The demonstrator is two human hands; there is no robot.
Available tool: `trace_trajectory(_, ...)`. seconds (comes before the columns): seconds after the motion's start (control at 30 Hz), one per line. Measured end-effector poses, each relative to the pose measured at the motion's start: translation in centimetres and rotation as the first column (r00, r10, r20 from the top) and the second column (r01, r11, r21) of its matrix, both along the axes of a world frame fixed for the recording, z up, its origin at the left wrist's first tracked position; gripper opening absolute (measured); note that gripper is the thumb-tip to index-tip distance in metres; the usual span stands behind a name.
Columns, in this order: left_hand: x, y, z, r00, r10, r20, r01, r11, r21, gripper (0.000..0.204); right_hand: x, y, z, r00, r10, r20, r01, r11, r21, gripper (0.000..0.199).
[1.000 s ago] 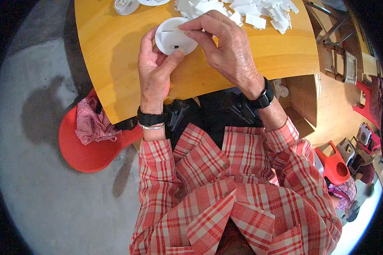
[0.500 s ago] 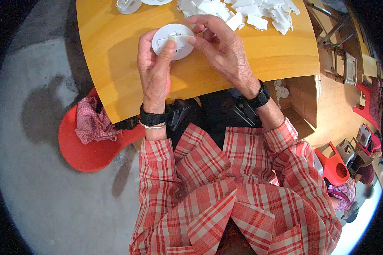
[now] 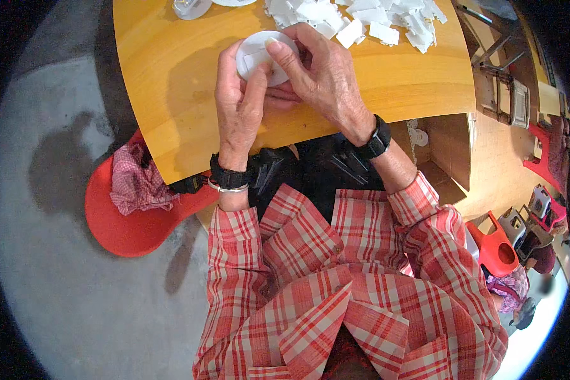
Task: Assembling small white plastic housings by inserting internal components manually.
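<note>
Above the wooden table [image 3: 171, 101] a round white plastic disc [image 3: 252, 56] is held between my two hands. My left hand [image 3: 237, 95] grips its left side and lower edge, thumb on the face. The right hand [image 3: 326, 76] is closed on the disc's right side, its thumb lying across the upper face. A rectangular outline shows on the disc's face; my thumbs cover part of it. Fingers behind the disc are partly hidden. Beyond my hands lies a heap of small flat white plastic pieces [image 3: 381, 33].
More round white parts [image 3: 192, 7] lie at the table's far left. A red chair [image 3: 123, 221] with a checked cloth [image 3: 139, 183] stands at the left. Beneath the table's right side is an open cardboard box [image 3: 446, 149]. Stools [image 3: 497, 247] and a person [image 3: 513, 291] are at far right.
The disc has shifted slightly right and up and been turned in my hands. My right thumb has moved onto its upper face, and the right fingers now reach around its edge.
</note>
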State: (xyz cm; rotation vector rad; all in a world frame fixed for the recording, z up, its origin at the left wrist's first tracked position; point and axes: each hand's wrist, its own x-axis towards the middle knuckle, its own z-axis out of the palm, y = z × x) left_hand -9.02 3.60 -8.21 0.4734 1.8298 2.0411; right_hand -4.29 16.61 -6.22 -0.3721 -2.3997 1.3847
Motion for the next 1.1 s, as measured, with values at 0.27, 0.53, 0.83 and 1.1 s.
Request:
trace_trajectory(0.27,0.4,0.6,1.5,0.999,-0.045,0.027,0.045,0.999,0.009,0.033,-0.6,0.0,-1.0,0.999,-0.025,-0.033,0.022,0.995,-0.098,0.033)
trace_trajectory(0.53,0.5,0.3,2.2,0.967,-0.121,0.222,0.122,0.992,0.011,0.038,-0.8,0.6,-2.0,0.996,-0.020,-0.082,0.010,0.991,-0.131,0.034)
trace_trajectory(0.83,0.3,0.3,1.9,0.971,-0.120,0.207,0.112,0.993,0.048,0.037,-0.7,0.5,-2.1,0.994,0.007,-0.110,-0.029,0.978,-0.207,0.035)
trace_trajectory(1.1,0.0,0.0,1.8,0.958,-0.096,0.269,0.077,0.994,0.081,0.039,-0.1,0.7,-1.7,0.998,0.046,-0.036,-0.053,0.971,-0.234,0.028)
